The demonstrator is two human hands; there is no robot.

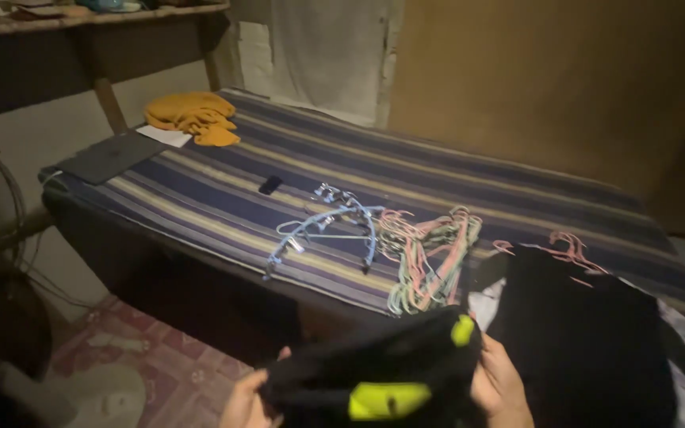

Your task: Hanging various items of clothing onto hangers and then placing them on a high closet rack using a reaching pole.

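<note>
Striped bed (223, 198) | left hand (245, 403), right hand (499, 382) both closed on black garment (374, 372), neon-yellow patches | hangers (430, 246) beyond

On the striped mattress (223, 202) we see wire hangers (430, 246), an orange cloth (196, 116), a laptop (111, 156), a phone (270, 185).

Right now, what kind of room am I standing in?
Most likely a bedroom in a home: a bed with a striped mattress, a heap of clothes hangers on it, and a black garment held in both hands.
</note>
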